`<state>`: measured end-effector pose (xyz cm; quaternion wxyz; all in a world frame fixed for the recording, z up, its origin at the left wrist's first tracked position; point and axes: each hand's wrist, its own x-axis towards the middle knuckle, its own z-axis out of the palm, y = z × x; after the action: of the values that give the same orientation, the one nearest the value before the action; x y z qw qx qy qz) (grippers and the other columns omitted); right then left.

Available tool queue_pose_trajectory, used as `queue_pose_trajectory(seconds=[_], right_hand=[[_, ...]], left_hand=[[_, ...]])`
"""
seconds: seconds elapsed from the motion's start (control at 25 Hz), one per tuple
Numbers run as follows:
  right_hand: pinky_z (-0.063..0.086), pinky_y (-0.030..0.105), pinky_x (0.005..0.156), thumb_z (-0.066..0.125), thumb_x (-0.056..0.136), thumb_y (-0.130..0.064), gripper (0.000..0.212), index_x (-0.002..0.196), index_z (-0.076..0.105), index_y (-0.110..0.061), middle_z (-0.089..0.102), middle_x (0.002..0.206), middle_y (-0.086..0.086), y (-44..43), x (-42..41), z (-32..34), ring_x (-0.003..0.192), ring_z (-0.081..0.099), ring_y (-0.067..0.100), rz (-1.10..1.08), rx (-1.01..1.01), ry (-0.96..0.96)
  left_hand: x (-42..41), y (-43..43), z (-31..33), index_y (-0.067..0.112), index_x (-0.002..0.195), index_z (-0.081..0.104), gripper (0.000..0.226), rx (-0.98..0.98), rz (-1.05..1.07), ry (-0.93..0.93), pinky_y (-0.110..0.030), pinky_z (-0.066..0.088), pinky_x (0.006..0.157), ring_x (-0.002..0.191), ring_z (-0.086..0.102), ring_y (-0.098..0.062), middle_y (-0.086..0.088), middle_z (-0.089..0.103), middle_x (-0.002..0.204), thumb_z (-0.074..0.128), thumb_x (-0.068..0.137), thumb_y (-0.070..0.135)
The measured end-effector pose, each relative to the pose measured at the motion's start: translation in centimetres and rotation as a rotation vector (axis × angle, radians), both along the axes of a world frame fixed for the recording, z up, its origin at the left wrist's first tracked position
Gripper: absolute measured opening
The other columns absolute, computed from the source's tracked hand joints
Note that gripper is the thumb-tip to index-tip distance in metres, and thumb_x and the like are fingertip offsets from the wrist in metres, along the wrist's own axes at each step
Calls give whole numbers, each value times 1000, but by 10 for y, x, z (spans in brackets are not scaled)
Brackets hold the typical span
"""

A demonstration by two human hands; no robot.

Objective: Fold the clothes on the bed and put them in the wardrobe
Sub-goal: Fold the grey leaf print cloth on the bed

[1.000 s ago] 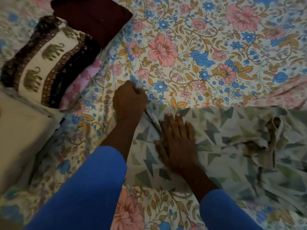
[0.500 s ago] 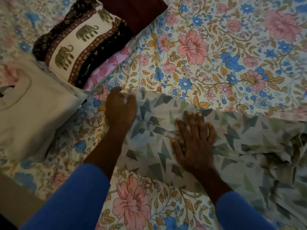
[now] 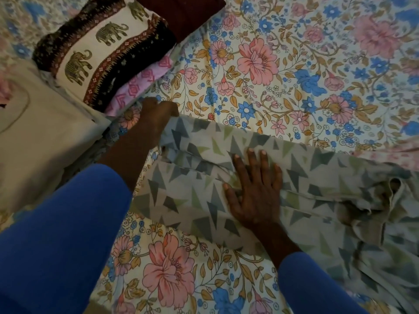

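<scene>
A pale garment with grey and green triangles [image 3: 317,177] lies stretched across the floral bedsheet [image 3: 283,75], bunched at the right. My left hand [image 3: 156,116] grips the garment's upper left corner, fingers curled over the cloth edge. My right hand [image 3: 254,189] lies flat on the middle of the garment, fingers spread, pressing it down. Both arms wear blue sleeves.
At the upper left sits a stack of folded clothes: an elephant-print piece [image 3: 102,48] on a pink patterned one [image 3: 140,87], a dark maroon one [image 3: 181,12] behind. A cream folded piece [image 3: 38,137] lies at the left. A pink garment's edge [image 3: 390,155] shows at the right.
My left hand has pulled the garment's corner out to the left, spreading the cloth flatter. My right hand stays pressed on the middle. The view has shifted, showing more of the folded stack.
</scene>
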<state>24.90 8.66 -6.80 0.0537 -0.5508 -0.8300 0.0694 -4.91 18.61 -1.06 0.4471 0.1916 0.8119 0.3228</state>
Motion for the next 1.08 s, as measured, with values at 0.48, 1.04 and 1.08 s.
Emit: queue_pose_trajectory(seconds=[0.48, 1.04, 1.08], right_hand=[[39, 49, 103, 60, 98, -31, 46, 140, 57, -14, 61, 129, 14, 16, -39, 15, 118, 58, 34, 212, 116, 106], [31, 52, 114, 47, 94, -59, 69, 150, 50, -19, 47, 151, 13, 20, -50, 21, 143, 40, 34, 340, 22, 104], [23, 54, 120, 43, 96, -64, 75, 158, 39, -23, 35, 163, 12, 17, -53, 17, 153, 26, 32, 322, -2, 57]], left_hand=[[-6, -43, 3, 20, 126, 58, 85, -9, -209, 172, -47, 61, 90, 106, 68, -26, -3, 69, 118, 88, 54, 55], [10, -89, 4, 14, 126, 53, 65, -106, -147, 322, -32, 43, 79, 96, 57, -18, 2, 58, 108, 72, 86, 61], [15, -87, 1, 15, 124, 56, 62, -92, -94, 267, -32, 45, 75, 93, 59, -18, 2, 62, 107, 74, 85, 58]])
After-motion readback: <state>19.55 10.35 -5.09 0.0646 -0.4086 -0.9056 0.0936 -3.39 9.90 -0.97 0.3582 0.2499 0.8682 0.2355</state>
